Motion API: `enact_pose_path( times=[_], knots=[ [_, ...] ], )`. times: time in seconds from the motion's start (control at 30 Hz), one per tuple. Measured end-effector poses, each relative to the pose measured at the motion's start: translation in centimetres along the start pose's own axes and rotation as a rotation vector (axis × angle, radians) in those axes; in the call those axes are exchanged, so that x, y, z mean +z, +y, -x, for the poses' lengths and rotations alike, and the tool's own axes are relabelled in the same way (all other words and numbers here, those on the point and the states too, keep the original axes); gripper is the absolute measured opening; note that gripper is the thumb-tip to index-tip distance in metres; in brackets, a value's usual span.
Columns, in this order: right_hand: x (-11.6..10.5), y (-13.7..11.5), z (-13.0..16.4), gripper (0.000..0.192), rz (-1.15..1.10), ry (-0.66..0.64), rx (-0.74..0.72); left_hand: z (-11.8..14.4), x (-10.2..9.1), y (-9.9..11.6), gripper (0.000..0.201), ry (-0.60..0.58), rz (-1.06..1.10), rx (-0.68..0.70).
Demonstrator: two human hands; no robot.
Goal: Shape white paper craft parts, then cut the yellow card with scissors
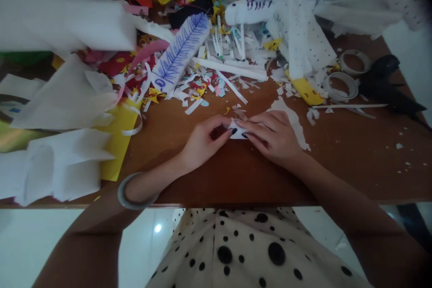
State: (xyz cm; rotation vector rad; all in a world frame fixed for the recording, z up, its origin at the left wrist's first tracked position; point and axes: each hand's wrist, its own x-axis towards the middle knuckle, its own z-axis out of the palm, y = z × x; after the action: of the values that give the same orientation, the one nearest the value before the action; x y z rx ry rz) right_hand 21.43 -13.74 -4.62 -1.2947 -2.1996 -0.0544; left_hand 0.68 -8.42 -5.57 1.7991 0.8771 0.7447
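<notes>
Pinched small paper piece [237,130] between left hand [202,141] and right hand [273,135] near scissors [388,83]; light, flimsy, best gripped at edges.

So the person has bare forearms, no sleeves showing anywhere in view, and a chunky pale grey bangle [130,198] sits round the wrist above the left hand [202,141], smooth and plain with no markings that can be made out. The fingernails [234,131] are painted really dark, navy or black, hard to tell which, and they show up on the right hand [273,137] too. The top [249,252] is cream with black polka dots in mixed sizes, some tiny and some big round blobs.
</notes>
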Motion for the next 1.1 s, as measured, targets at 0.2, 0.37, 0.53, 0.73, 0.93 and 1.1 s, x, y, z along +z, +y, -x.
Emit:
enact_pose_path(
  times=[0.2, 0.37, 0.53, 0.73, 0.93, 1.1],
  knots=[
    [-0.14, -0.06, -0.04, 0.028, -0.003, -0.008, -0.030, -0.10, 0.14, 0.12, 0.015, -0.020, 0.095, -0.048],
    [-0.35, 0.04, -0.10, 0.034, -0.019, -0.018, -0.001, -0.17, 0.26, 0.11, 0.021, -0.048, 0.191, -0.099],
    [-0.62, 0.42, -0.20, 0.031, 0.023, -0.081, 0.017, -0.61, 0.11, 0.22, 0.027, -0.097, 0.321, -0.144],
    [-0.35, 0.54, -0.08, 0.028, -0.068, -0.127, 0.051, -0.93, -0.10, 0.19, 0.025, -0.104, 0.356, -0.137],
    [-0.11, 0.16, -0.24, 0.034, -0.137, -0.128, 0.057, -0.77, -0.25, -0.39, 0.024, -0.079, 0.213, -0.076],
    [-0.11, 0.00, -0.11, 0.038, -0.062, -0.111, 0.055, -0.57, -0.40, -0.20, 0.030, -0.045, 0.151, -0.058]
  ],
)
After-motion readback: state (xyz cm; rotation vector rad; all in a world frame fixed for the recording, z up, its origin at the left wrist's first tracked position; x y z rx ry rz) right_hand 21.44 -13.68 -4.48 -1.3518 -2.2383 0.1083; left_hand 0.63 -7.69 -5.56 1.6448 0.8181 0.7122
